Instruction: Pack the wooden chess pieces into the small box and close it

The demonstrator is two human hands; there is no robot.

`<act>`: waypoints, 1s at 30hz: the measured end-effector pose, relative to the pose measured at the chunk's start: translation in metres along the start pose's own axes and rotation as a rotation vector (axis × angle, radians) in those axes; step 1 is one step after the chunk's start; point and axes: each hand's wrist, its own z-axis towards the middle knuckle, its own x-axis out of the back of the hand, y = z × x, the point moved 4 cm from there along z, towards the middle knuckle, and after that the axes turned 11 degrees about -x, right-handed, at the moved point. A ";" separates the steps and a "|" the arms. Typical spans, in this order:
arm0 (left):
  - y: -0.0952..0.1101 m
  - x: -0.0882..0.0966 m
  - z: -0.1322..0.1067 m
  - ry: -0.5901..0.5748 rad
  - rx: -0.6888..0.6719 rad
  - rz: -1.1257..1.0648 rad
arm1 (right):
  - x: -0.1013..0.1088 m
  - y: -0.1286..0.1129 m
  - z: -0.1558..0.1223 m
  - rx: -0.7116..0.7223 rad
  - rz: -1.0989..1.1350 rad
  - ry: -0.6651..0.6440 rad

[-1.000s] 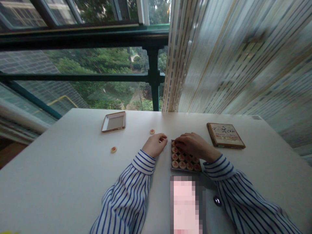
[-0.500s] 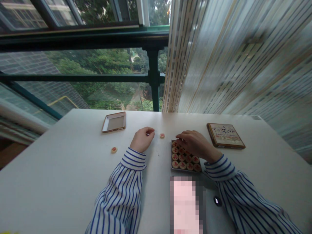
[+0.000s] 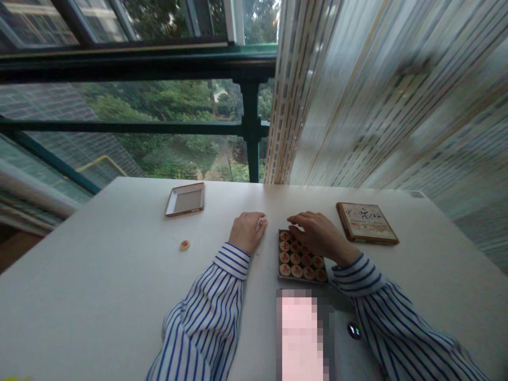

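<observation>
My left hand (image 3: 246,232) has its thumb and fingers around a round Chinese chess piece (image 3: 264,222) with a red character, which lies on the table. My right hand (image 3: 319,235) hovers over the far side of a shallow box tray (image 3: 279,259), thumb and fingers apart with nothing seen between them. Rows of red-marked chess pieces (image 3: 297,270) fill the visible part of this tray; the hand hides its far right part. A single loose piece (image 3: 184,245) lies on the table, left of my left hand.
An upturned box lid (image 3: 185,200) rests at the back left of the white table (image 3: 99,286). At the back right lies a flat box (image 3: 367,222) with printed writing. A blurred-out pink and dark object (image 3: 301,333) and a small dark oval device (image 3: 354,330) are near the front.
My left hand has moved right and its fingers have closed around the loose piece between my hands. My right hand stays over the tray, its thumb and fingers slightly further apart.
</observation>
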 end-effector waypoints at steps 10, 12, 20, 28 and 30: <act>0.003 -0.013 -0.001 -0.050 0.000 0.108 | 0.001 0.006 0.001 0.005 0.011 0.024; 0.003 -0.014 -0.001 -0.046 0.002 0.104 | 0.002 0.006 0.001 0.004 0.013 0.030; 0.002 -0.017 -0.002 0.002 -0.001 0.085 | 0.004 0.005 0.001 0.000 0.007 0.020; 0.004 -0.013 -0.001 0.029 -0.018 0.082 | 0.005 0.007 0.001 -0.005 0.014 0.043; 0.005 -0.010 0.000 0.041 -0.029 0.076 | 0.004 0.007 0.001 -0.002 0.015 0.051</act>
